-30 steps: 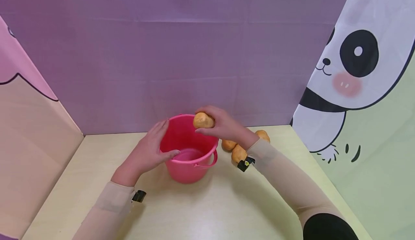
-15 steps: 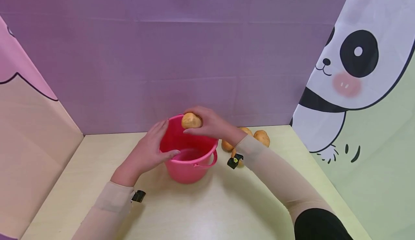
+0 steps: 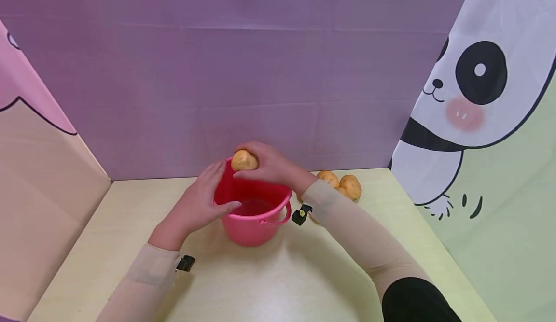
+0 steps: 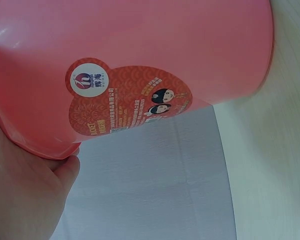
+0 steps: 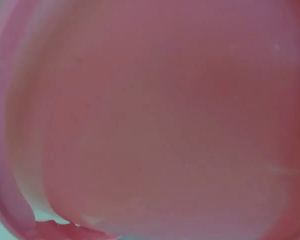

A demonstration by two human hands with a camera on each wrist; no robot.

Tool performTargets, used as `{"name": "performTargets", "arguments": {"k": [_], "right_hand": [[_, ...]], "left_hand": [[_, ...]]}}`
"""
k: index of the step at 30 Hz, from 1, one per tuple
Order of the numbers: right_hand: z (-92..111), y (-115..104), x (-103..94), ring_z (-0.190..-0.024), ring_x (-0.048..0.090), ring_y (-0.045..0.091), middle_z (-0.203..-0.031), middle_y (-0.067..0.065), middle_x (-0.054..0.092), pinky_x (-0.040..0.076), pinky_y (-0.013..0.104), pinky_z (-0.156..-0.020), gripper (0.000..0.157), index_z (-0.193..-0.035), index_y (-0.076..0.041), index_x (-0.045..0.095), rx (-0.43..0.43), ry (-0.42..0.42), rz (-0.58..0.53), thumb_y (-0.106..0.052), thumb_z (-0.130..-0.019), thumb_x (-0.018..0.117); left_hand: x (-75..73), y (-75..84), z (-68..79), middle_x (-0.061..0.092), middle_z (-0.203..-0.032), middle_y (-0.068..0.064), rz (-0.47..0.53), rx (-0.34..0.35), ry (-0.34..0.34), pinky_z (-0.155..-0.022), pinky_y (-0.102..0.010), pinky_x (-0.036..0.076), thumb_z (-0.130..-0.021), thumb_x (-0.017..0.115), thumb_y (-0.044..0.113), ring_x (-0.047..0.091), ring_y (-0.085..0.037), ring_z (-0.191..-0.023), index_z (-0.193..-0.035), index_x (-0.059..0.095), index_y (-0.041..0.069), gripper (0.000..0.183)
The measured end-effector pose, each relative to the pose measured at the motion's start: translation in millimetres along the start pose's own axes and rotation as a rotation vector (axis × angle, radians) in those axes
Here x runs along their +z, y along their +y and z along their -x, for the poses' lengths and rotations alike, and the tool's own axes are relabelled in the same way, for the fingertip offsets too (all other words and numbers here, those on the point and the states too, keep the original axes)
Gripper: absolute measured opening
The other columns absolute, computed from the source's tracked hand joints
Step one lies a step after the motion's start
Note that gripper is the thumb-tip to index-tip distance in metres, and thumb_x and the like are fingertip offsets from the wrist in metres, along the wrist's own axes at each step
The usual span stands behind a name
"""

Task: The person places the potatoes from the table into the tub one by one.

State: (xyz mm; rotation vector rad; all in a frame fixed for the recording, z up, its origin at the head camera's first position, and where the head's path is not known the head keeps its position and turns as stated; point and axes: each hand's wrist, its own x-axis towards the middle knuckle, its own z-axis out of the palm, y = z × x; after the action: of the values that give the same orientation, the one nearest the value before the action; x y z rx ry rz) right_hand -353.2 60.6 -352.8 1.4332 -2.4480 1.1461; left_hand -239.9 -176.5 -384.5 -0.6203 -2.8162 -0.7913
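A pink plastic bucket point(image 3: 247, 229) stands upright on the table. My left hand point(image 3: 196, 203) holds its left rim, the thumb lying over the front edge. The left wrist view shows the bucket's outer wall with a printed red label point(image 4: 130, 102), and part of the left hand point(image 4: 27, 185) at the rim. Above the bucket's mouth, my right hand point(image 3: 273, 165) grips a yellowish-brown potato point(image 3: 244, 161) between fingers and thumb. In the right wrist view the bucket's pink wall point(image 5: 165, 125) fills almost everything; neither the hand nor the potato appears there.
More potatoes point(image 3: 350, 187) lie on the table right of the bucket, partly hidden by my right forearm. The bucket's handle point(image 3: 284, 216) hangs at its right front. A purple backdrop point(image 3: 260, 71) rises behind the table point(image 3: 243, 283), with printed side panels left and right.
My right hand has moved left with the potato, from the bucket's right rim to over its mouth. The left hand and the bucket stay in place.
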Motion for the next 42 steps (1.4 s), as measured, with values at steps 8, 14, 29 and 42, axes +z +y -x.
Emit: {"name": "performTargets", "arguments": {"k": [8,14,29,42], "right_hand": [[-3.6,2.9,4.1,-0.113,0.064,0.017,-0.127,0.005,0.069,0.058,0.026,-0.094,0.057,-0.138,-0.007,0.067,-0.001,0.008,0.006,-0.027,-0.090,0.091],[-2.6,4.1,5.6,-0.116,0.063,0.018,-0.129,0.005,0.068,0.058,0.026,-0.095,0.057,-0.137,-0.008,0.067,0.008,-0.008,0.029,-0.029,-0.090,0.092],[-0.3,4.5,8.6,-0.122,0.059,0.014,-0.136,-0.001,0.065,0.059,0.024,-0.094,0.063,-0.144,-0.016,0.065,0.067,-0.078,0.075,-0.038,-0.091,0.091],[1.0,3.5,6.9,-0.127,0.061,0.018,-0.138,0.003,0.066,0.062,0.038,-0.102,0.065,-0.146,-0.012,0.063,0.103,-0.082,0.052,-0.033,-0.091,0.091]], "left_hand": [[0.8,-0.7,-1.0,0.023,-0.182,-0.016,0.005,0.020,0.013,-0.115,-0.071,0.047,-0.095,0.080,0.058,0.020,-0.043,-0.167,-0.177,0.018,0.005,0.116],[1.4,-2.0,-1.7,0.021,-0.182,-0.018,-0.005,0.016,0.003,-0.123,-0.070,0.038,-0.096,0.078,0.060,0.018,-0.044,-0.168,-0.175,0.019,0.001,0.115],[1.6,-2.1,-2.8,0.023,-0.182,-0.019,-0.007,0.002,-0.002,-0.117,-0.072,0.044,-0.095,0.079,0.060,0.020,-0.044,-0.167,-0.176,0.018,0.002,0.117],[1.4,-2.2,-3.3,0.025,-0.181,-0.019,-0.001,0.006,0.007,-0.111,-0.070,0.051,-0.093,0.081,0.059,0.024,-0.044,-0.165,-0.175,0.020,0.001,0.118]]}}
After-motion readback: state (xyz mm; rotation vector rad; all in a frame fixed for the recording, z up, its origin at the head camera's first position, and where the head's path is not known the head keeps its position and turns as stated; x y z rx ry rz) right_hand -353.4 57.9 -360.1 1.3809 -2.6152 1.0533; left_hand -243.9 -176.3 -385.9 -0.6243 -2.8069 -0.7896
